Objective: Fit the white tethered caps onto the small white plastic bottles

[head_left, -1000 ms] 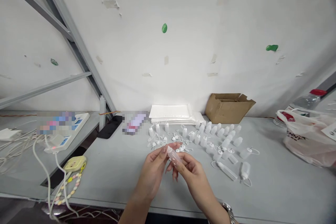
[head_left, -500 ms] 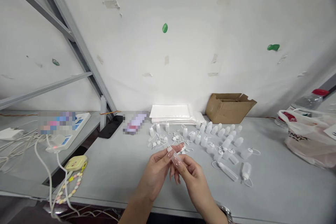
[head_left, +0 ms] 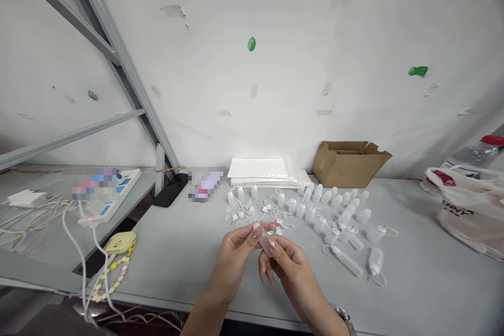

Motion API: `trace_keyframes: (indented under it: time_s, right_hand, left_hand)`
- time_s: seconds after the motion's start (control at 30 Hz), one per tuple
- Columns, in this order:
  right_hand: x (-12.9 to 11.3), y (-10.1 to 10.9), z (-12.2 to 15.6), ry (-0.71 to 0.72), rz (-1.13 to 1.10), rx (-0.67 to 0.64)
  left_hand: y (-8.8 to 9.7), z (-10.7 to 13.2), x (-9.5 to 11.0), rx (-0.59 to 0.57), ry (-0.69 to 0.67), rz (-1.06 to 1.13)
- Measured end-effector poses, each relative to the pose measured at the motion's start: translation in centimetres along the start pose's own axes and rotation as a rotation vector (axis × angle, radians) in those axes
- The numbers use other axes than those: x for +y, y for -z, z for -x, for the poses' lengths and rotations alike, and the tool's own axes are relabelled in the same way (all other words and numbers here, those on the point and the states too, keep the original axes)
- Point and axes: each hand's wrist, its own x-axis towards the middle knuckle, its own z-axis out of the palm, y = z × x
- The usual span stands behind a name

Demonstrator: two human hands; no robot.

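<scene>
Between both hands I hold a small translucent plastic squeeze bottle (head_left: 265, 243), tilted above the table. My left hand (head_left: 235, 254) pinches its upper end by the white neck. My right hand (head_left: 286, 260) grips its lower body between thumb and fingers. Just beyond my fingers lies a loose pile of white caps with looped straps (head_left: 271, 209). To the right several capped bottles (head_left: 319, 224) stand with strap loops, and a slim long bottle (head_left: 347, 261) and a wider bottle (head_left: 376, 262) lie on their sides.
Farther back are uncapped bottles (head_left: 336, 200), a stack of white packets (head_left: 260, 169) and an open cardboard box (head_left: 350, 165). A plastic bag (head_left: 466, 215) sits at right. On the left are a black phone (head_left: 170, 190), a power strip (head_left: 128, 184), cables and a yellow case (head_left: 121, 242).
The view has shifted slightly, moving the scene a little to the right. Both hands keep hold of the bottle; my right fingers have shifted slightly on its body.
</scene>
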Motion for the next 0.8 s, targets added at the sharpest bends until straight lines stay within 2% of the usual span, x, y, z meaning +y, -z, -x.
trace_keyframes:
  time_s: [0.1,0.17,0.23,0.27,0.37,0.5,0.6,0.8]
  right_hand:
    - [0.0,1.1,-0.1,0.001,0.046,0.03]
    - [-0.3,2.0,-0.1,0.021,0.082,0.074]
    - [-0.6,2.9,0.0,0.047,0.11,0.133]
    - [-0.8,3.3,0.1,0.058,0.121,0.16]
    - [-1.1,4.1,0.2,0.069,0.15,0.204]
    - [-1.0,4.0,0.3,0.064,0.153,0.213]
    - [-0.9,3.8,0.2,0.06,0.148,0.215]
    - [-0.7,3.6,0.1,0.058,0.165,0.204]
  left_hand:
    - [1.4,-0.5,0.3,0.033,-0.03,-0.211]
    - [3.0,-1.4,0.1,0.183,-0.094,-0.425]
    - [4.8,-2.5,-0.7,0.425,-0.162,-0.739]
    - [5.6,-3.2,-1.3,0.498,-0.166,-0.892]
    - [7.0,-4.8,-3.2,0.483,-0.082,-1.187]
    - [7.0,-5.8,-4.6,0.46,-0.049,-1.405]
    - [6.9,-5.9,-4.7,0.447,-0.045,-1.455]
    - [7.4,-5.8,-4.7,0.448,-0.108,-1.399]
